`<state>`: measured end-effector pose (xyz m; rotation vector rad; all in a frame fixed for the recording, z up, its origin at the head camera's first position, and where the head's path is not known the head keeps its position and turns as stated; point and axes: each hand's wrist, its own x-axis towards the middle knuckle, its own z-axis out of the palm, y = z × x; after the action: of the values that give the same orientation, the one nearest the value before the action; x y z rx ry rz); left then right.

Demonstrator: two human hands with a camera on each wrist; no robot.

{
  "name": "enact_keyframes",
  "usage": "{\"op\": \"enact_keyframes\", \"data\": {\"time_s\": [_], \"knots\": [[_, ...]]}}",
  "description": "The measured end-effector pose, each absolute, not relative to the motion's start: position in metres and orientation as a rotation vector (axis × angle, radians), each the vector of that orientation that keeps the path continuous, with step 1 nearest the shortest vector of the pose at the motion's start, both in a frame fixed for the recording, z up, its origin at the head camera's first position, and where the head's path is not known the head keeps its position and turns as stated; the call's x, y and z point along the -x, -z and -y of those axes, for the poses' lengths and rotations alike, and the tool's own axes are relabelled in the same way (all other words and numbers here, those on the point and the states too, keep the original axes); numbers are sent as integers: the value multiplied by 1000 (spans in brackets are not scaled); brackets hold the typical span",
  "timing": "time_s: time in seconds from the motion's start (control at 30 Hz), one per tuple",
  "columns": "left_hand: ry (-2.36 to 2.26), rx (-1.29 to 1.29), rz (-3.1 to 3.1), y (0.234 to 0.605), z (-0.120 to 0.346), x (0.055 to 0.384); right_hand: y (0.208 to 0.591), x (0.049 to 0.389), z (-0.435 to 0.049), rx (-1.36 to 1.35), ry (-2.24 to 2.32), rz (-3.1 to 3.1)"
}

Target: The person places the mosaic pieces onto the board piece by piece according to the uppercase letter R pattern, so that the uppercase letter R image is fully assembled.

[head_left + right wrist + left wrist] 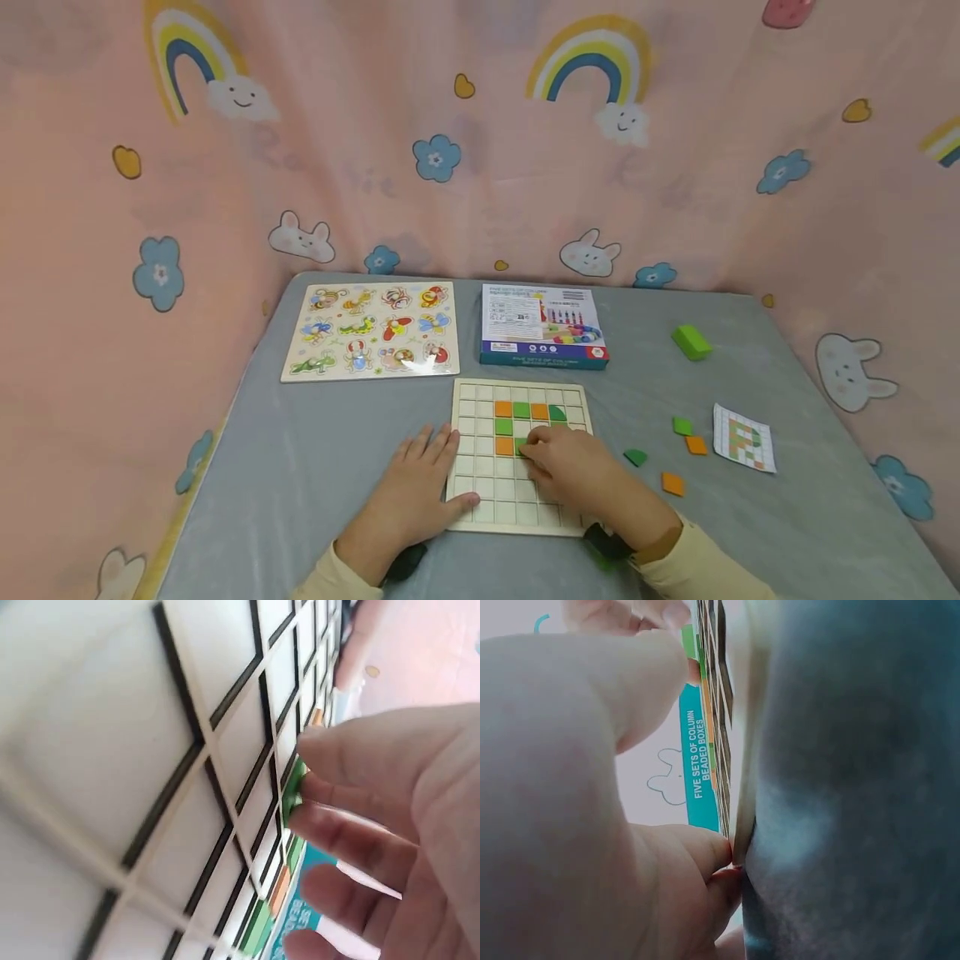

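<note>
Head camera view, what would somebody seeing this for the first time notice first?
Probably the pink backdrop, with its rainbows hanging high behind the grey table. Next, perhaps, the pale grid board at the table's near middle, where orange and green tiles stand out. Over it, the right hand pinches a green tile, while the left hand rests at the board's left edge.

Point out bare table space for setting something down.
Free: table left of the left hand, in front of the puzzle; the gap between box and green block; the right front, nearer than the card and loose tiles.
Crowded: the grid board, where the left hand rests and the right hand pinches a green tile.
</note>
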<state>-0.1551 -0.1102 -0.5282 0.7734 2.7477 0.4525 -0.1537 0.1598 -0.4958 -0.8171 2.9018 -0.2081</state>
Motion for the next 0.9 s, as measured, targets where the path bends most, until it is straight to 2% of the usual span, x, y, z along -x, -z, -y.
{"op": "enact_keyframes", "data": {"time_s": [0.2, 0.53, 0.7, 0.9], "knots": [[-475, -776, -2737, 527, 113, 155, 499, 138, -192, 682, 298, -2984], [-495, -795, -2727, 528, 112, 157, 508, 102, -289, 16, 384, -3006], [-484, -798, -2750, 536, 113, 158, 513, 93, -308, 0, 271, -3000], [-492, -799, -2740, 529, 113, 156, 509, 90, -304, 10, 256, -3035]]}}
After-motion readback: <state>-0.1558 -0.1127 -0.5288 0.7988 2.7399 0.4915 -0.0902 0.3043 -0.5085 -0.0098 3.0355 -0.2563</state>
